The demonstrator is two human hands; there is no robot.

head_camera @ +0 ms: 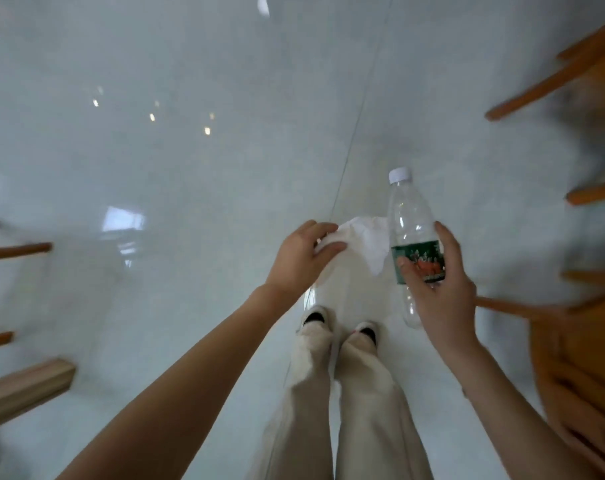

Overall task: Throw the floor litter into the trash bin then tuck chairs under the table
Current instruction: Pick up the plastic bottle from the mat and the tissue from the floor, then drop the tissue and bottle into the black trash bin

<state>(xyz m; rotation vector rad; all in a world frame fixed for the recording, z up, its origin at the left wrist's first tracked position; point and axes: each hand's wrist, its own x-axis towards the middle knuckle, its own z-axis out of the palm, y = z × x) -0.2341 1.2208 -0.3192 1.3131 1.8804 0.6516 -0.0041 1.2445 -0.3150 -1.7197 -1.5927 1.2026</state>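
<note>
Item one, frame centre: my left hand (299,258) pinches a crumpled white paper (367,242). Item two, just right of it: my right hand (439,289) is wrapped round a clear bottle (412,233) at its green label. I judge the litter collected, with binning outstanding since no bin is in view, and the wooden chair (571,358) at the right edge not yet tucked.

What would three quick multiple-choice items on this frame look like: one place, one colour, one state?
1. Where is the clear plastic bottle with the green label? A on the floor; B in the right hand; C on a chair.
2. Its screw cap is: A white; B red; C blue.
3. The left hand: A hangs empty; B grips crumpled white paper; C pushes a chair.

1 B: thumb and fingers wrap the bottle at the label.
2 A: the cap is plainly white.
3 B: its fingers curl over the paper's edge.
</note>
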